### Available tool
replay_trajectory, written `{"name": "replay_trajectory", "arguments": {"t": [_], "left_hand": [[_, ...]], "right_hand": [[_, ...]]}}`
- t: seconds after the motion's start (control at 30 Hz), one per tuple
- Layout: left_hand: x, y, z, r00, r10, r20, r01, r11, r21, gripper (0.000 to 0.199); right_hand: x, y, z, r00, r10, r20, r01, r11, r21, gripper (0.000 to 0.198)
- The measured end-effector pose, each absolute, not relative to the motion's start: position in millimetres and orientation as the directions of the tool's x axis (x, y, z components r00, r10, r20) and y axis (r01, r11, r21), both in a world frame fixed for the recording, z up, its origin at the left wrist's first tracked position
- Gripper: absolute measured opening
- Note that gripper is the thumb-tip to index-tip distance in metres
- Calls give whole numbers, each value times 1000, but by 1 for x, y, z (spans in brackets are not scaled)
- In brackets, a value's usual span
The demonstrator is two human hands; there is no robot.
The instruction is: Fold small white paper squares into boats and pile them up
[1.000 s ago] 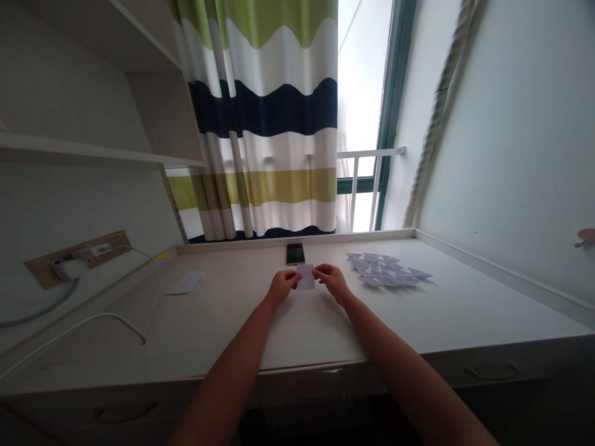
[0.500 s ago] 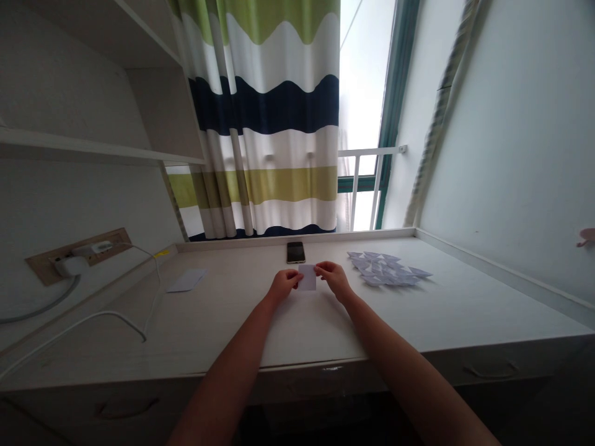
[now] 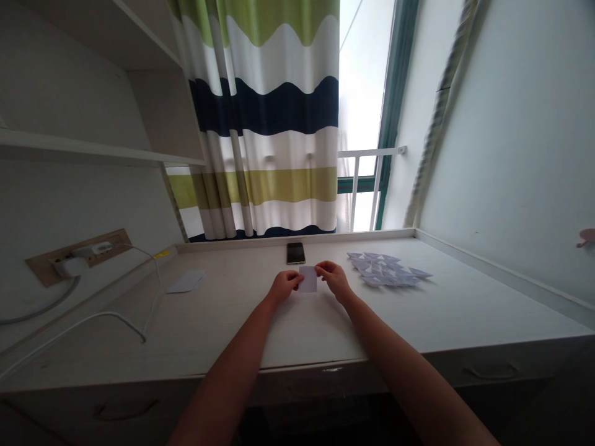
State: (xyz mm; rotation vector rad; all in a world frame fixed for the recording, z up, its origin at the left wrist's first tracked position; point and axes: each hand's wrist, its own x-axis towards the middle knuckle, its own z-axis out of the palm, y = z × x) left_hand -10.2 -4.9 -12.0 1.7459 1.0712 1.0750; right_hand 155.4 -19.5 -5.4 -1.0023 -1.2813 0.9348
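A small white sheet of paper (image 3: 307,280) is held up above the desk between my two hands. My left hand (image 3: 284,286) pinches its left edge with thumb and fingers. At the upper right corner, my right hand (image 3: 332,277) is closed on the same sheet. Just beyond it a dark phone (image 3: 295,253) lies flat on the desk. To the right of my hands, several folded white paper pieces (image 3: 385,269) with pointed ends lie spread in a cluster. Further left rests a flat stack or sheet of white paper (image 3: 186,280).
The white desk (image 3: 223,334) has a raised rim at its back and right. White cables (image 3: 139,334) run from a wall socket (image 3: 79,255) across its left side. A shelf (image 3: 102,150) juts out at upper left. Behind hangs a striped curtain (image 3: 274,186).
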Motion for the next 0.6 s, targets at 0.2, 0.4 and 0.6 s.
{"name": "replay_trajectory", "arguments": {"t": [0.2, 0.4, 0.6], "left_hand": [[-11, -4, -12, 220, 932, 287, 179, -328, 928, 29], [-10, -7, -10, 191, 935, 299, 123, -325, 938, 29], [-7, -13, -5, 181, 936, 301, 61, -317, 947, 31]], "right_hand": [[154, -21, -6, -25, 984, 177, -51, 176, -983, 24], [151, -21, -5, -101, 988, 117, -112, 106, -988, 23], [152, -24, -2, -113, 989, 95, -216, 69, -974, 26]]}}
